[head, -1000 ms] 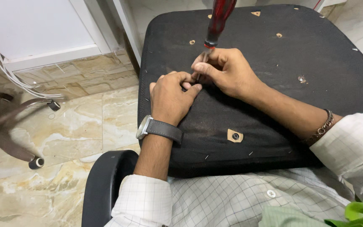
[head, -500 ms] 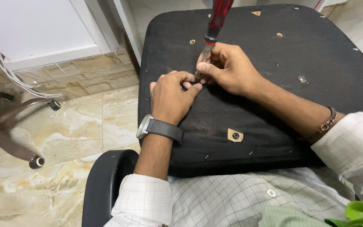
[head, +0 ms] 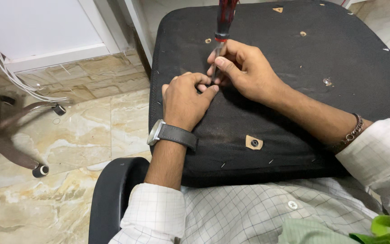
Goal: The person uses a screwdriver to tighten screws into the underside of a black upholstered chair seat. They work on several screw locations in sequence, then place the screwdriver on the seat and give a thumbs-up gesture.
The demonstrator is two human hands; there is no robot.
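Right hand gripping screwdriver shaft, left hand touching (chair seat)

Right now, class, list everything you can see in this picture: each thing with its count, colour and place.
Seat cushion underside: one, black fabric, across the lap.
Screwdriver: one, red-and-black handle, upright over the cushion.
Bolt holes: several, tan patches on the cushion.
Chair armrest: one, black, lower left.
Chair base: one, dark, with castors, on the marble floor at left.
Cables: a bundle, white, by the wall.
Wristwatch: one, grey strap, left wrist.
Bracelet: one, metal, right wrist.
Left hand: fist pressed on the cushion.
Right hand: pinching the screwdriver shaft.
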